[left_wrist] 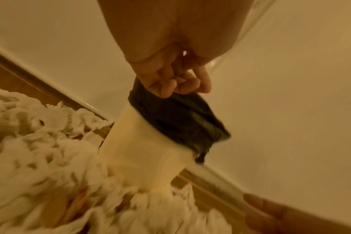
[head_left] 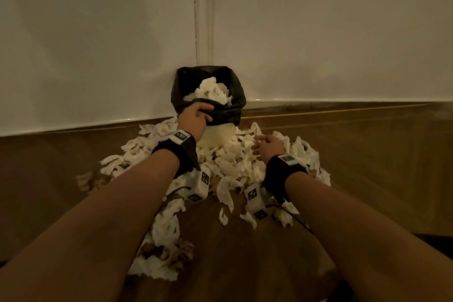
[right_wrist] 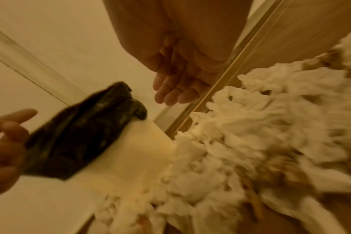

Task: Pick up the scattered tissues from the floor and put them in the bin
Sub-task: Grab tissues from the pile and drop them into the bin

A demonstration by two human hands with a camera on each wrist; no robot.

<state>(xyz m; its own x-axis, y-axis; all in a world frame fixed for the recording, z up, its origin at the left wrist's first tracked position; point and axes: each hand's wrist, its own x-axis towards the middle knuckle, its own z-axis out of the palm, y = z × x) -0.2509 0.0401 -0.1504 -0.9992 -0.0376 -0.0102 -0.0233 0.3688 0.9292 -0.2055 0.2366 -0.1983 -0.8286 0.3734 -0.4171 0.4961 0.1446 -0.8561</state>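
Observation:
A small cream bin [head_left: 219, 135] with a black liner [head_left: 226, 114] stands in the wall corner, heaped with white tissues [head_left: 213, 92]. My left hand [head_left: 196, 115] grips the liner at the bin's near rim; in the left wrist view its fingers [left_wrist: 174, 85] curl over the black liner [left_wrist: 180, 115]. My right hand [head_left: 266, 146] hovers with relaxed fingers over the tissue pile [head_left: 230, 162] on the floor, holding nothing. In the right wrist view its fingers [right_wrist: 174, 93] are straight and empty, above the tissues [right_wrist: 260, 126] and beside the bin [right_wrist: 134, 152].
Crumpled tissues [head_left: 166, 228] spread over the wooden floor [head_left: 367, 167] from the bin toward me, some brownish [head_left: 176, 252]. White walls [head_left: 98, 44] meet behind the bin. Bare floor lies to the left and right of the pile.

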